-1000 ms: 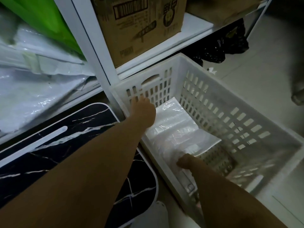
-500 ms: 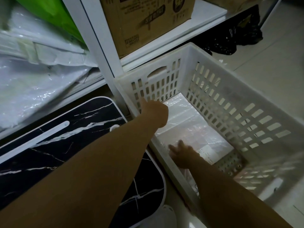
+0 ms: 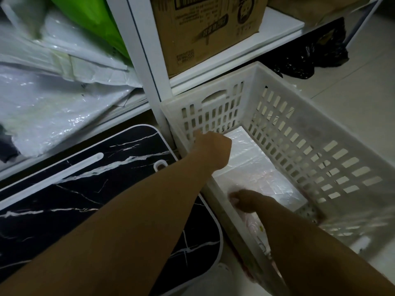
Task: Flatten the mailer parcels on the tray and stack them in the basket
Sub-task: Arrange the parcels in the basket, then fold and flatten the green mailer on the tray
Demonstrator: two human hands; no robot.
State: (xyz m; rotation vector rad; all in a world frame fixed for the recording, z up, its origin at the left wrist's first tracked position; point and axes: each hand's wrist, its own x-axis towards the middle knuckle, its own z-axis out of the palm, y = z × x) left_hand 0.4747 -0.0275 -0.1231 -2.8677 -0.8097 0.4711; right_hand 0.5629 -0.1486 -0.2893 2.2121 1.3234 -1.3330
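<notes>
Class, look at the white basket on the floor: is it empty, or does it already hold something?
Not empty. A clear plastic mailer lies flat on the floor of the basket, under both hands.

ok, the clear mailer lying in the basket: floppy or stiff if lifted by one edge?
Probably floppy: the mailer shows crinkled, glossy film lying flat in the basket. Likely light and slippery. Its contents cannot be made out.

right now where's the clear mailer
In the head view the clear mailer lies flat on the floor of the white basket at right, between the left hand and the right hand.
</notes>
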